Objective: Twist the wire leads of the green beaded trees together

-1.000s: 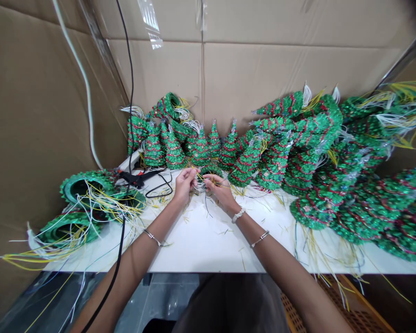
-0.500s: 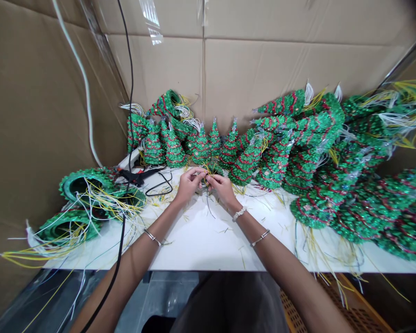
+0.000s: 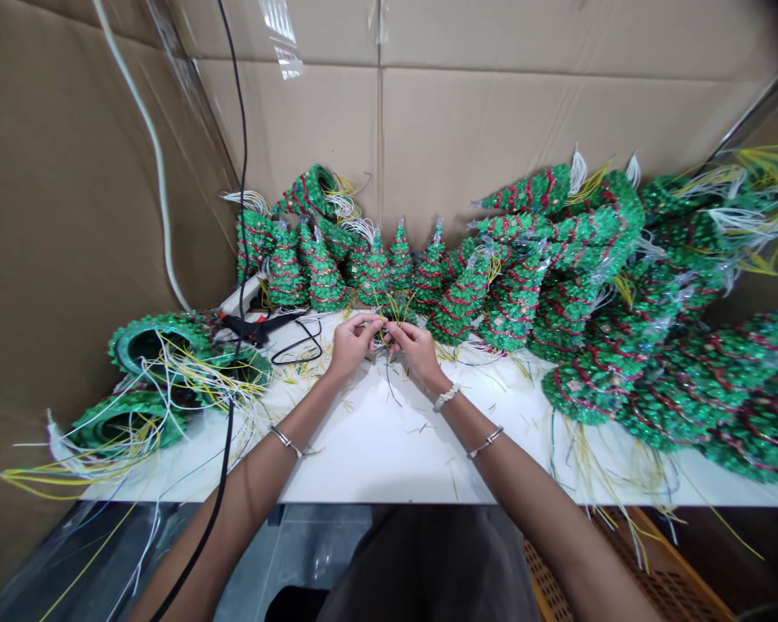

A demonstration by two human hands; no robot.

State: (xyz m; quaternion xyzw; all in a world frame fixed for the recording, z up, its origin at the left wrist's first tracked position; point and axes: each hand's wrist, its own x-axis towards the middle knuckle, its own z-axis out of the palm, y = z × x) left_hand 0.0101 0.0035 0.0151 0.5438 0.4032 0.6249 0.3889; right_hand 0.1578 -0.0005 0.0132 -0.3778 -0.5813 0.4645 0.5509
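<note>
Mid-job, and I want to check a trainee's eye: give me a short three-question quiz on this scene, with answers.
1. Multiple choice: which wrist wears the white beaded bracelet? A, left. B, right.
2. True or false: every green tinsel cone tree with red garland stands upright.
3. Fill in: the left hand and right hand pinch thin yellow wires above the white tabletop; the black-handled tool lies to their ___.

Key: 1 B; 2 false, several lie on their sides; 3 left.
</note>
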